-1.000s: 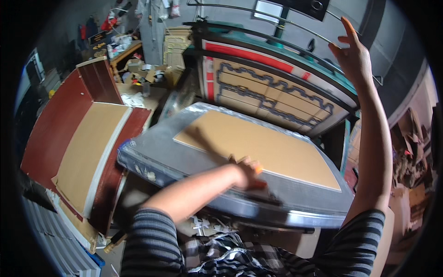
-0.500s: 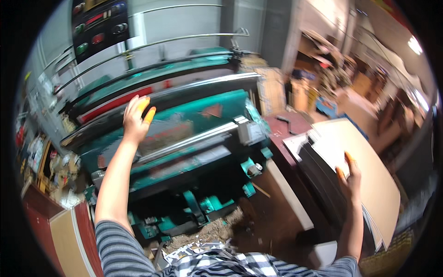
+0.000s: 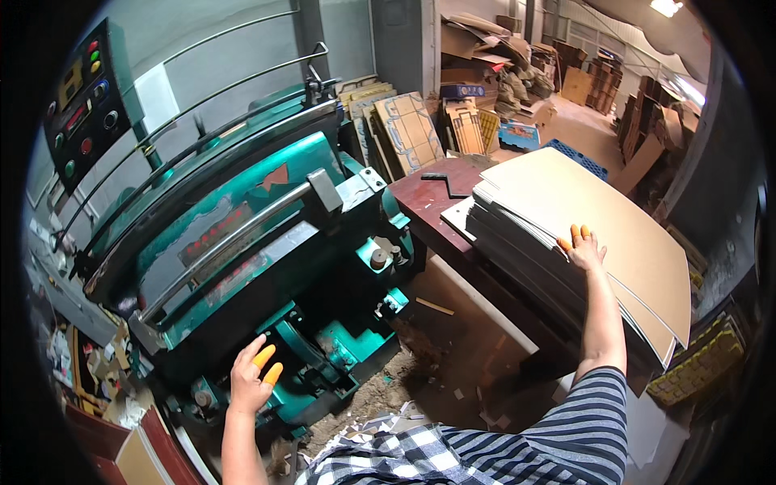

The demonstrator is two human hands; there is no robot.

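Observation:
My right hand [image 3: 584, 249] rests with fingers spread at the near-left edge of a stack of cardboard sheets [image 3: 614, 198], orange covers on some of its fingertips. The sheets are tan on top with dark edges, piled on a dark red table [image 3: 428, 187]. My left hand [image 3: 253, 378] hangs in the air in front of a green machine [image 3: 323, 153], low and near its base. It is empty, with fingers apart and orange covers on two of them. A metal bar [image 3: 234, 242] runs across the machine's front.
A control panel [image 3: 85, 109] with coloured buttons stands at the far left. Patterned wooden boards [image 3: 408, 129] lean behind the table. Scraps [image 3: 364, 412] litter the floor below the machine. A yellow crate-like stack [image 3: 699, 364] stands right of the sheets, and a blue pallet [image 3: 578, 158] lies beyond.
The view has turned right. My left hand has dropped from above the machine to near its lower front. My right hand has reached forward onto the sheets' edge.

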